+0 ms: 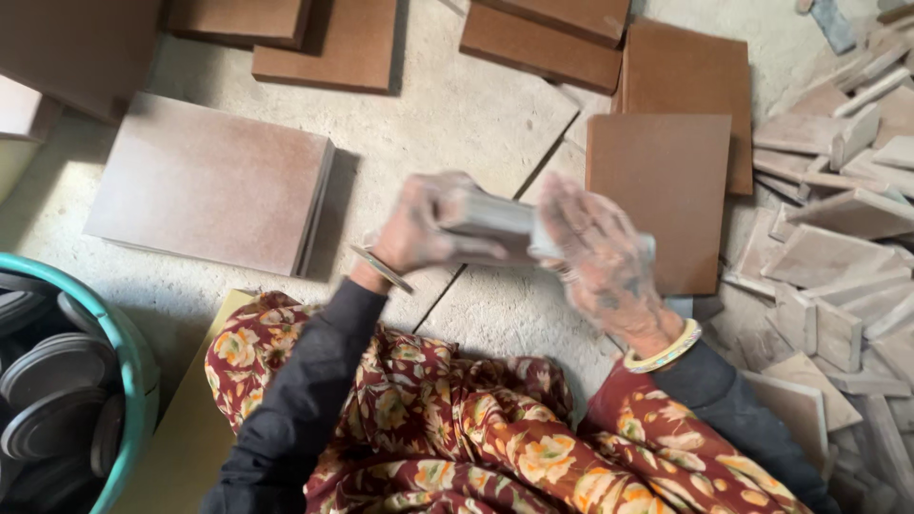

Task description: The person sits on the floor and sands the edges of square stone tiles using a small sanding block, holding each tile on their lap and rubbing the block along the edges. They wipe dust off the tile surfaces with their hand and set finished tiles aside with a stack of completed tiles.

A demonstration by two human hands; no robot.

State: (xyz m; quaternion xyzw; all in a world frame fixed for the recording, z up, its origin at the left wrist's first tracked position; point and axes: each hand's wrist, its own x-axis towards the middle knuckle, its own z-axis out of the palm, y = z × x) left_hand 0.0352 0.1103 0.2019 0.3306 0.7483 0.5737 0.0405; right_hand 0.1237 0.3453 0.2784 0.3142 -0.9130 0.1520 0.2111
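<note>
Both my hands hold a small stack of pale tile strips [495,221] in front of me, above the dusty floor. My left hand [419,228] grips the stack's left end, with a bangle on that wrist. My right hand [602,257] lies over the stack's right end, fingers spread across it, a yellow bangle on the wrist. Both hands are blurred by motion and coated in dust. My lap below is covered by a dark red flowered cloth [457,428].
Brown square tiles lie on the floor: a thick stack [205,181] at the left, one [662,190] just beyond my right hand, more at the top. A heap of cut tile pieces [838,247] fills the right side. A teal tub [133,371] of dark discs stands lower left.
</note>
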